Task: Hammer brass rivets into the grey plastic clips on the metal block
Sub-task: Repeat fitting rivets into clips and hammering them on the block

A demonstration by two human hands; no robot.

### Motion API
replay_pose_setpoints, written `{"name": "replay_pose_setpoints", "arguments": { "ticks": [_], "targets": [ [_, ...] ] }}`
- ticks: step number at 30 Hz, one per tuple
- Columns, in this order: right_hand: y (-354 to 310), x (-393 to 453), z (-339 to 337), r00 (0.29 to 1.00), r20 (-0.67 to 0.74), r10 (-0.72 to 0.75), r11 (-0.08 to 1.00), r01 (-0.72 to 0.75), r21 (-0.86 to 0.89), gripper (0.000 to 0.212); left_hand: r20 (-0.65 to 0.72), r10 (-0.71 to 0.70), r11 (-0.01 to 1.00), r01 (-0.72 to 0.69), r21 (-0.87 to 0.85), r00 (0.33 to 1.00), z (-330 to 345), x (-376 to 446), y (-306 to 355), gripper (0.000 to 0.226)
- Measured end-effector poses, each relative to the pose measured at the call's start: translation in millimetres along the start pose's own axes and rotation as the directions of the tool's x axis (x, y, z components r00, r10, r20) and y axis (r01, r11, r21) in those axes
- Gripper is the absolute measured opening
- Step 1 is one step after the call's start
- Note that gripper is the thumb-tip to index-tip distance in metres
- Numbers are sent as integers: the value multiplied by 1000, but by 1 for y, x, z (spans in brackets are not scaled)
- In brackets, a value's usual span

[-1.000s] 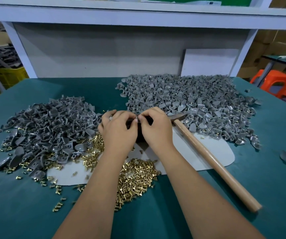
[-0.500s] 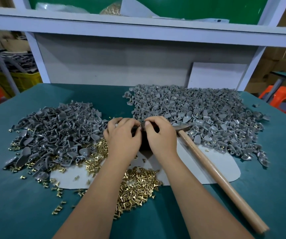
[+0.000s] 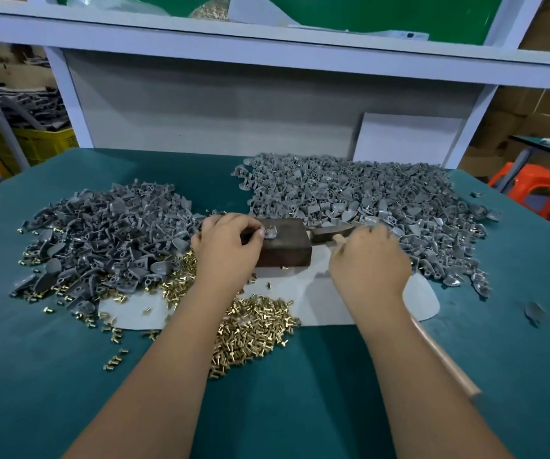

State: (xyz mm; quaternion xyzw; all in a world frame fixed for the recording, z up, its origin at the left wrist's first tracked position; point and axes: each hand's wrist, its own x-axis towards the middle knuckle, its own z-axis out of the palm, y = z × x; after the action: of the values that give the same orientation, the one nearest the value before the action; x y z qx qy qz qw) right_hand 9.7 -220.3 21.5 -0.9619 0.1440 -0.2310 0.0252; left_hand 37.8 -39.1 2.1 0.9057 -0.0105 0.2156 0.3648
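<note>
Grey clip with its rivet sits on the metal block, pinched by our left hand. Our right hand curls its fingers round the hammer; no strike yet, and big piles remain.

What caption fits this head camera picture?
Left hand steadies a clip on the metal block; right hand grasps the hammer.

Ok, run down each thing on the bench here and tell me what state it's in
left hand: holds a clip on the block.
right hand: on the hammer handle.
grey clip: lies on the block, rivet in it.
metal block: flat on the white sheet.
hammer: head down beside the block.
loose rivets: piled near the front edge.
</note>
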Motion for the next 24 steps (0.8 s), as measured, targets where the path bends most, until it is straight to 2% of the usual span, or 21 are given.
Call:
{"name": "replay_pose_setpoints", "arguments": {
  "ticks": [3, 5, 10, 13, 16, 18, 20, 22, 24],
  "targets": [
    [13, -3, 0, 978, 205, 49, 999, -44, -31, 29, 35, 12, 999, -10, -44, 999, -7, -5, 1, 9],
    [14, -2, 0, 967, 247, 63, 998, -58, -27, 23, 55, 20, 999, -18, -38, 998, -10, -7, 2, 9],
    [8, -1, 0, 978, 203, 51, 993, -72, 98, 25, 54, 21, 997, -17, -72, 998, -11, -7, 0, 7],
    [5, 3, -11, 997, 55, 58, 991, -64, 118, 27, 28, 1, 997, 1, -81, 1000, -9, -4, -2, 8],
    [0, 6, -28, 995, -99, 7, 969, 17, 245, 22, -15, -21, 1000, 21, -11, 1000, -4, -1, -1, 12],
    [-5, 4, -40, 993, -77, -91, 917, 114, 382, 23, -28, -27, 1000, 27, -1, 999, 0, 0, -1, 12],
    [-12, 0, -52, 980, 23, -200, 863, 165, 477, 38, -43, -42, 998, 40, -53, 998, 2, 1, -1, 10],
    [-19, -1, -59, 962, 82, -262, 877, 201, 436, 52, -65, -52, 995, 46, -89, 997, 2, 1, -2, 9],
    [-24, 2, -61, 961, 71, -267, 897, 221, 382, 54, -80, -48, 996, 42, -81, 996, 2, 1, -3, 10]
  ]
}}
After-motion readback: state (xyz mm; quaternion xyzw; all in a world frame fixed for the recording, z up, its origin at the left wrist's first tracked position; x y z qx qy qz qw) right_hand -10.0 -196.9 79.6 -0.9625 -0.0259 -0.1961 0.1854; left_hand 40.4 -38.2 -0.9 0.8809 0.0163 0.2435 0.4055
